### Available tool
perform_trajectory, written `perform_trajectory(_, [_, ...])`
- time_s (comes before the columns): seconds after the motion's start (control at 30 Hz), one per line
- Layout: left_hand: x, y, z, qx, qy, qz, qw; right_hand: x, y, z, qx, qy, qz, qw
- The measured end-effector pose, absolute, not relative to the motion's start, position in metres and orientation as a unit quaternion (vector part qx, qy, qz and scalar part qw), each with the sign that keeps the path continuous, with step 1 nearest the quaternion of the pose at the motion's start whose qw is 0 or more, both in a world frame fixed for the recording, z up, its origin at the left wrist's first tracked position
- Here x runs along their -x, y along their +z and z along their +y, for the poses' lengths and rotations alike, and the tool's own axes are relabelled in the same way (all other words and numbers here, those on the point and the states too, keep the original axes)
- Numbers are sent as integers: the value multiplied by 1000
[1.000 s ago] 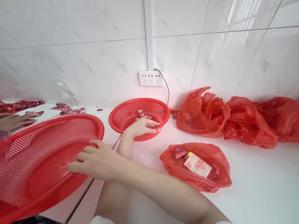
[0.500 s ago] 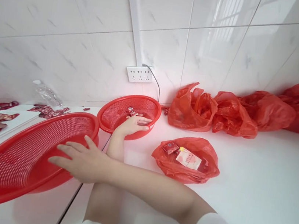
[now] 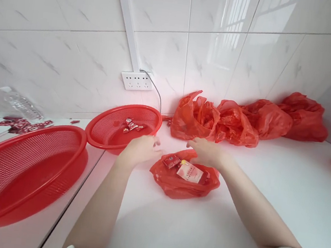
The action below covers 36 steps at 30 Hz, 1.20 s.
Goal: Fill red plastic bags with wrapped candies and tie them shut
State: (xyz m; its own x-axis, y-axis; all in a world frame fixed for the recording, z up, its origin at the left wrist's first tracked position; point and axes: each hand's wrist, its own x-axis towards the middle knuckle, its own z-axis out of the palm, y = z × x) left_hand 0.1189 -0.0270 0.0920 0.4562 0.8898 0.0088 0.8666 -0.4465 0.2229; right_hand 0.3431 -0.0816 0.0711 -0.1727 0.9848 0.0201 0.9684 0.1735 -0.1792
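Observation:
An open red plastic bag (image 3: 172, 184) stands on the white table, holding small red packets (image 3: 171, 161) and a pale printed card (image 3: 190, 172) with a yellow mark on it. My left hand (image 3: 142, 150) is between this bag and the smaller red mesh basket (image 3: 99, 133), in front of the basket's right rim. Its fingers are apart and hold nothing visible. Over the bag's far right rim is my right hand (image 3: 207, 152), fingers apart and pointing left. Whether it touches the plastic is unclear. Several small red-and-white packets (image 3: 131, 125) lie inside the smaller basket.
A large red mesh basket (image 3: 67, 163) stands at the left. Behind it lie a clear plastic bottle (image 3: 22, 104) and a heap of red packets (image 3: 26, 126). Several full red bags (image 3: 195, 118) line the tiled wall. A power socket (image 3: 136, 81) with a cable is on the wall.
My right hand has moved from over the large basket to the open bag. My left hand has come out of the smaller basket. The view has swung right; the other person's hand is out of view.

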Motion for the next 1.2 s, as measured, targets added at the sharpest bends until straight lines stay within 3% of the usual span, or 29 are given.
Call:
perform_trajectory(0.1, [-136,75,-33,-786,-105,595,131,-357,59,-77,685,67,-725,10])
perform_trajectory(0.23, [-148,59,-29,-782,-202,526,267,-379,69,-72,691,48,-717,76])
perform_trajectory(0.3, [-145,63,-26,-816,-148,481,284,-394,82,-74,660,101,-726,166])
perform_trajectory(0.43, [-129,88,-24,-820,97,450,341,-418,102,-86,588,184,-710,342])
perform_trajectory(0.6, [-113,115,-29,-766,337,462,295,-427,106,-93,594,148,-672,416])
perform_trajectory(0.73, [-105,122,-29,-741,393,470,276,-426,104,-89,602,107,-650,450])
perform_trajectory(0.83, [-101,119,-25,-742,370,495,258,-418,105,-92,626,60,-633,453])
perform_trajectory(0.93, [-101,115,-23,-751,332,520,236,-398,105,-98,581,93,-685,430])
perform_trajectory(1.07, [-102,117,-28,-771,304,512,224,-362,88,-92,520,125,-785,313])
perform_trajectory(1.2, [-101,124,-37,-775,303,516,201,-340,52,-68,604,42,-776,177])
